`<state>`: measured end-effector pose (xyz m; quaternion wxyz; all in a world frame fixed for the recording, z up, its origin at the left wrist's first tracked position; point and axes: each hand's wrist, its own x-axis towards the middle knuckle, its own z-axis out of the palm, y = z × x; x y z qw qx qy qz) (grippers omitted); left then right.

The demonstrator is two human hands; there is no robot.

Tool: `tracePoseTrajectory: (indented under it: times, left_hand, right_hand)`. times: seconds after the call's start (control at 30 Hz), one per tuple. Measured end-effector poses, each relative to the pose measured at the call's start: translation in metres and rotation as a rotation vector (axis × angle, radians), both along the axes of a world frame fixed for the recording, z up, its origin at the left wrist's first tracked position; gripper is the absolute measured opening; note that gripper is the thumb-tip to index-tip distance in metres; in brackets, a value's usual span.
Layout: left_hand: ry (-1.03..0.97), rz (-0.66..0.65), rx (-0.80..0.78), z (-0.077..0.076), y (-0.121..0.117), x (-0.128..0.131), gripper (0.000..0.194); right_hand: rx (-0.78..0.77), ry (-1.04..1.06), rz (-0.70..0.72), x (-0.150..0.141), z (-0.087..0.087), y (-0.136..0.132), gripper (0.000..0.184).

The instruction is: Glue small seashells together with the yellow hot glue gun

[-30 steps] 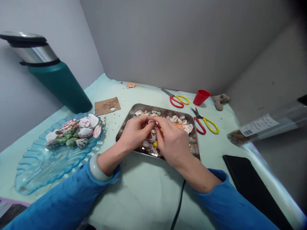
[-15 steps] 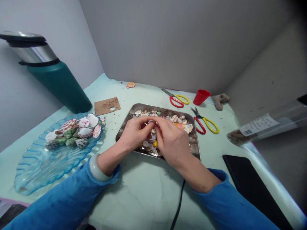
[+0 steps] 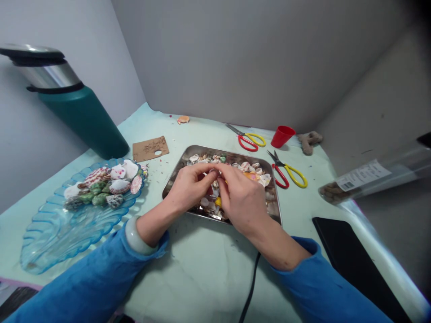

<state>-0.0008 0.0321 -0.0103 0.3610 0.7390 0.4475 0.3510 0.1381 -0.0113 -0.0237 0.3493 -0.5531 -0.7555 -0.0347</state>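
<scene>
My left hand [image 3: 187, 186] and my right hand [image 3: 243, 197] meet above a metal tray [image 3: 276, 197], fingertips pinched close together. Whatever lies between the fingers is small and mostly covered, so I cannot make out its kind. Inside the tray are many seashells [image 3: 247, 167] and small pieces, partly hidden under my hands. A small yellow-capped item [image 3: 218, 202] shows below the fingers. To the left, a clear blue leaf-shaped dish [image 3: 70, 231] bears white and reddish scallop shells [image 3: 120, 185] and green and grey snail-like shells [image 3: 97, 188].
A teal bottle [image 3: 87, 121] stands at the left behind a cardboard piece [image 3: 150, 149]. Two scissors, one at the back [image 3: 249, 137] and one nearer [image 3: 289, 170], lie near a red cup [image 3: 283, 136]. At right are a clear tube [image 3: 373, 175] and a black flat object [image 3: 353, 260].
The fingertips shift very slightly where they meet. Both hands otherwise stay in place over the tray, and the surrounding things have not moved.
</scene>
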Motion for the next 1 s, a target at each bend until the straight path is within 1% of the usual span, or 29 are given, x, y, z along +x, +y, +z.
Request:
tracePoseTrajectory:
  times: [0.3,0.6,0.87,1.0]
  left_hand:
    - [0.003,-0.010,-0.030,0.0012,0.0002,0.0007,0.030]
    - [-0.004,-0.017,-0.060,-0.0009,0.0005,0.0006,0.031]
    - [0.005,-0.023,-0.076,0.0013,0.0006,0.0005,0.031]
    - [0.012,-0.025,-0.090,-0.0007,0.0003,0.0000,0.031]
  right_hand:
    - [-0.018,-0.002,0.001,0.0001,0.0002,-0.0003,0.030]
    - [-0.028,-0.002,0.013,0.0000,-0.0005,0.0007,0.032]
    - [-0.017,-0.003,0.016,-0.0007,0.0016,-0.0003,0.029]
    - [-0.023,-0.010,0.019,0.0000,0.0009,0.0006,0.030]
